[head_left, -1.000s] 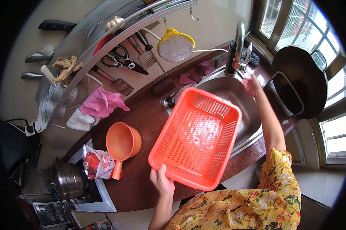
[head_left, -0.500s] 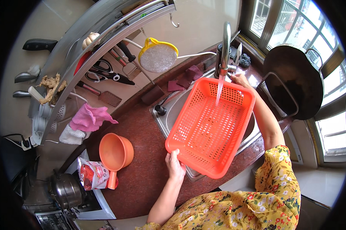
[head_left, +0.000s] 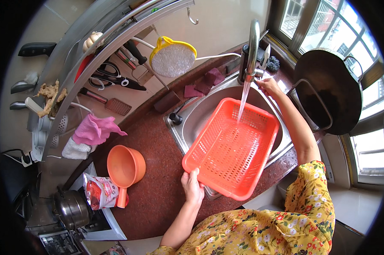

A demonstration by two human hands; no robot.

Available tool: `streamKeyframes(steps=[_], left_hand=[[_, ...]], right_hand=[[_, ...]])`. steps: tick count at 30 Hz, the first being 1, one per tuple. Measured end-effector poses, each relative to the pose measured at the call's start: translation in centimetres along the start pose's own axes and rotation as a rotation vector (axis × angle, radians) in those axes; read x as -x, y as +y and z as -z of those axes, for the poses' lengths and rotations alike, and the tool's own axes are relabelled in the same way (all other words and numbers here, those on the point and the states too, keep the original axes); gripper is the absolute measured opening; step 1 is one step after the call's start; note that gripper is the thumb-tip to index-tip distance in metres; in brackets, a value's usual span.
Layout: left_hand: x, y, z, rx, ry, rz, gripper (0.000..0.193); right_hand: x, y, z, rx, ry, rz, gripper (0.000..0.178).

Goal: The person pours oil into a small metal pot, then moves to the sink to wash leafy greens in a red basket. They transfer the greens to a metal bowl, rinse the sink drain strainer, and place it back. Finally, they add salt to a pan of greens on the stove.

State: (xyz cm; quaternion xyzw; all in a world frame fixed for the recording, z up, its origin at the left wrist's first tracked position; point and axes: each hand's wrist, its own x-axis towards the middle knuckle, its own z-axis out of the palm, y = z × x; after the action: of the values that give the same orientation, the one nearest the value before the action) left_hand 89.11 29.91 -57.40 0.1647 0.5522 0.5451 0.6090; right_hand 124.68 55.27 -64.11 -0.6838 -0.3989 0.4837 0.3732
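An orange-red plastic basket (head_left: 232, 148) with a perforated bottom is tilted over the steel sink (head_left: 202, 111). My left hand (head_left: 192, 187) grips the near left corner of its rim, thumb on top. Water runs from the tall faucet (head_left: 252, 51) into the far end of the basket. My right hand (head_left: 269, 86) is at the faucet's base with its fingers closed around the lever, which is mostly hidden by them.
An orange dipper (head_left: 126, 165) stands on the red countertop beside a red-and-white packet (head_left: 99, 191). A large dark wok (head_left: 328, 91) leans by the window at right. Overhead, a rack (head_left: 115, 40) holds utensils and a yellow-rimmed strainer (head_left: 173, 57). Dark red cloths (head_left: 204, 83) lie behind the sink.
The basket's far end has dropped lower, showing more of the sink behind it. My left hand still holds the corner, and my right hand stays at the faucet. The water keeps running.
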Motion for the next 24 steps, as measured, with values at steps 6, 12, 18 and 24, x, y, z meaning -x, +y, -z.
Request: streamKeyframes(steps=[6, 12, 18, 24], left_hand=[[-0.1, 0.7, 0.6, -0.024, -0.016, -0.209, 0.005], [-0.4, 1.3, 0.4, -0.123, -0.022, -0.348, 0.006], [0.0, 1.7, 0.5, -0.595, 0.003, -0.771, 0.009], [1.8, 4.8, 0.5, -0.998, 0.089, -1.156, 0.016]], right_hand=[[-0.8, 0.1, 0.2, 0.008, -0.038, -0.063, 0.025], [0.2, -1.1, 0.5, -0.721, -0.122, -0.182, 0.017], [2.8, 2.8, 0.9, -0.161, -0.108, -0.189, 0.03], [8.8, 10.2, -8.7, 0.78, -0.505, 0.073, 0.013]])
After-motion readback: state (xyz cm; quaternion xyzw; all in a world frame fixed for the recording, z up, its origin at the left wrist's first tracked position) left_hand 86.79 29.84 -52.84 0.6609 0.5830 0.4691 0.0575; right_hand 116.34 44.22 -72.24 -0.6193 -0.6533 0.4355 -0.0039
